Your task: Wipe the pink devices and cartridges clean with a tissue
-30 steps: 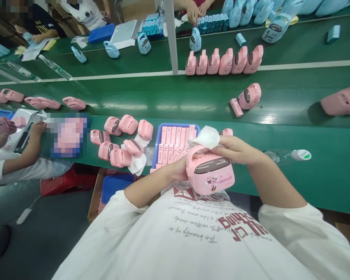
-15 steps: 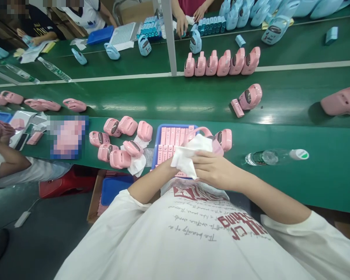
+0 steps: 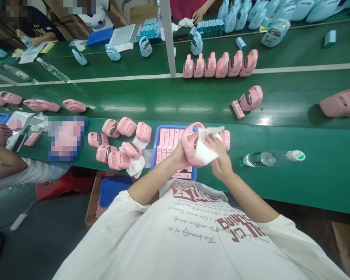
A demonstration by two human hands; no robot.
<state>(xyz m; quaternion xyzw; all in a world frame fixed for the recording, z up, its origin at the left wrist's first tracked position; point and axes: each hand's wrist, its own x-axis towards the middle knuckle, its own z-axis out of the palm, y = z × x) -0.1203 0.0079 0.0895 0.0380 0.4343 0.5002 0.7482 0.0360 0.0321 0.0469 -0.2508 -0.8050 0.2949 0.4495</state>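
Note:
My left hand [image 3: 179,156] is closed around the side of a pink plastic device with a loop handle [image 3: 190,144], held up over the tray. In my right hand [image 3: 221,155] is a crumpled white cloth or tissue [image 3: 205,149], pressed against the device's right side and hiding part of it. Under the device lies a blue tray [image 3: 154,158] filled with rows of small pink blocks [image 3: 163,151]. Just behind my right hand, another pink device [image 3: 226,140] stands on the green bench, partly covered.
Several pink devices [image 3: 118,160] and white tissues [image 3: 136,166] lie left of the tray. A plastic bottle [image 3: 268,158] lies at the right. Beyond the bench runs a green belt with a pink device [image 3: 251,98]. A metal post [image 3: 167,39] rises behind. Co-workers sit left and opposite.
The pink device has turned so its handle and body face me more. My right hand, with the white cloth, has shifted right and its wrist has rotated. Across the belt, a co-worker's hand has withdrawn.

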